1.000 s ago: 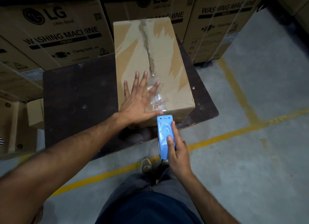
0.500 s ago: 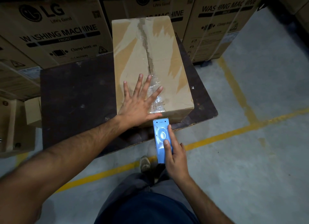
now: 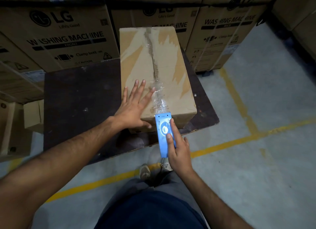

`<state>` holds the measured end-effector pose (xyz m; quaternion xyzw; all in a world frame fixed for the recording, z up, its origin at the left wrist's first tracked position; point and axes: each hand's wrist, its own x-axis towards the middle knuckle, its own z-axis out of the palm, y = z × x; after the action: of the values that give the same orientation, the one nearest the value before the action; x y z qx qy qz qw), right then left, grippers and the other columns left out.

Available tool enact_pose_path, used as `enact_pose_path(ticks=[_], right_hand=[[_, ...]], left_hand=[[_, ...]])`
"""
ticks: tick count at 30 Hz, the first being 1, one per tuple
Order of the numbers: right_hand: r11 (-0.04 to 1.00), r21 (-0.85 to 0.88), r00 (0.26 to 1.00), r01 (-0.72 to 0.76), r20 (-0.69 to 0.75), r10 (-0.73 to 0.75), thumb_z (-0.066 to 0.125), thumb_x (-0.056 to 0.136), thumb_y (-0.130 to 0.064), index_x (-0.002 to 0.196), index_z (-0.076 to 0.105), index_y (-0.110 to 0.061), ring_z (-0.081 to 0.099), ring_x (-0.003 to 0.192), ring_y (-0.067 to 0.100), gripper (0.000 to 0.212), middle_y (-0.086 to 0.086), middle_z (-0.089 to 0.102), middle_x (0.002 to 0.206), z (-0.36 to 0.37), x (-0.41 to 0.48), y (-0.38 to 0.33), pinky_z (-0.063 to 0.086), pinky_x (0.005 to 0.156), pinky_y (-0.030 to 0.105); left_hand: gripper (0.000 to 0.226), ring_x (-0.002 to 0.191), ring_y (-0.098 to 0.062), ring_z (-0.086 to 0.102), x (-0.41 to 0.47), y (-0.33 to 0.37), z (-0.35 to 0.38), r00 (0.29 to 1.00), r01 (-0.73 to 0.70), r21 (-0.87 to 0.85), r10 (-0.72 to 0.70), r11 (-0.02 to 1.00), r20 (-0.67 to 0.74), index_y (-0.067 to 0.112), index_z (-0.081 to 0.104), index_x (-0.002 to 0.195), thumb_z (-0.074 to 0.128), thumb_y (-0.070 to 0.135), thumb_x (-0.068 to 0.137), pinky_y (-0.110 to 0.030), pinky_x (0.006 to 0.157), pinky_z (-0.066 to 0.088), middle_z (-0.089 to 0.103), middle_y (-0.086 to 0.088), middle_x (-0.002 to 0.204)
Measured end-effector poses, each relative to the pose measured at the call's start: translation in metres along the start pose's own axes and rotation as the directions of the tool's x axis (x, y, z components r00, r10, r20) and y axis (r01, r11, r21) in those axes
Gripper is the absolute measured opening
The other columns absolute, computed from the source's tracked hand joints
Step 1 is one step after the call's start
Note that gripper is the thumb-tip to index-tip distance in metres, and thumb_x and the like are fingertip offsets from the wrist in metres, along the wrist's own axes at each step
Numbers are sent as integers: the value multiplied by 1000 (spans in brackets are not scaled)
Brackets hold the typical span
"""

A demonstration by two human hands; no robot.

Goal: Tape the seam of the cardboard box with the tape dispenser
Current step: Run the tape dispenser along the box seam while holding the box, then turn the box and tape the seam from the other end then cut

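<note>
The box lies lengthwise on a dark table, its near end at the table's front edge, its far end close to the stacked cartons printed with washing-machine labels. Its top shows pale torn patches, and the seam runs down the middle from the far end toward the person, ragged along its length. Over the near part of the seam lies a strip of clear tape, wrinkled and shiny, reaching to the box's near top edge. There the blue dispenser meets it, its head just at that edge and its body hanging down in front of the box's near face. The right hand grips the dispenser from the right side, fingers closed around its body, the index finger laid along its flat face. The left hand lies flat and open on the box top to the left of the tape, fingers spread, the fingertips beside the tape's upper end, holding nothing. Below are grey floor with yellow lines, the person's dark clothing and a shoe.
</note>
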<state>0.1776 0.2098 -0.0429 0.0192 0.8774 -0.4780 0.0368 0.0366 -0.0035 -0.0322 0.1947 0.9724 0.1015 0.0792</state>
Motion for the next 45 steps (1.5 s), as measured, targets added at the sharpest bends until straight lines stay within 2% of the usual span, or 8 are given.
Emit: enact_pose_path(ticks=[5,10,15,19,23,32,39,45], right_hand=[[998,57,999,8,-37,-6,34,108,-55,160,26,-58,60,130,15,53,-33,53,152,-3,6,-12,36,118,70],[978,136,987,156,-53,-150,41,112,-42,163,34,-40,41,141,-16,52,-59,36,143,-25,29,-52,31,127,58],[897,316,951,308,-102,-291,43,114,-19,162,40,-18,35,150,-11,47,-28,38,159,-52,91,-99,30,119,12],[834,452,940,316,-31,-339,38,115,-15,157,43,-24,38,149,-10,43,-21,43,160,-76,150,-124,31,121,14],[795,563,933,225,109,-342,43,113,-37,156,51,-32,49,148,22,45,0,52,164,-94,213,-145,35,125,47],[734,677,872,55,326,-365,44,114,-37,151,57,-33,63,136,25,40,4,65,149,-109,319,-179,53,110,40],[847,525,929,-82,347,-125,49,113,-32,124,75,-24,70,125,34,30,6,80,122,-44,331,-116,54,110,53],[940,149,921,307,200,-333,42,91,-87,160,39,-47,25,159,7,79,-21,41,166,-20,329,-90,16,130,41]], left_hand=[[147,162,-33,-30,-8,-2,-7,999,2,-95,-6,995,-47,33,-14,168,86,72,66,-67,130,-9,-28,-10,177],[80,165,-31,17,0,-2,-23,983,-85,-420,6,903,-185,19,37,163,68,39,92,-60,133,12,26,-12,176],[36,112,-21,67,23,27,-71,987,106,-976,-137,190,80,28,82,105,47,32,99,-50,112,43,81,6,110],[46,122,-29,67,46,20,-105,982,174,-972,-50,-157,184,20,77,121,47,48,102,-51,117,43,76,-6,123],[49,111,-21,74,69,8,-148,988,108,-987,-96,-122,120,17,80,120,59,53,94,-44,109,50,80,-6,119],[69,131,-31,67,112,7,-208,942,156,-987,-306,35,138,27,74,133,56,78,91,-49,115,51,76,-10,135],[78,120,-25,74,114,20,-146,724,66,-989,-676,-132,138,12,82,117,84,73,68,-43,116,52,78,-12,130],[34,163,-2,-1,103,42,-89,594,97,-995,-800,-29,81,17,72,84,72,49,95,-30,129,3,28,8,175]])
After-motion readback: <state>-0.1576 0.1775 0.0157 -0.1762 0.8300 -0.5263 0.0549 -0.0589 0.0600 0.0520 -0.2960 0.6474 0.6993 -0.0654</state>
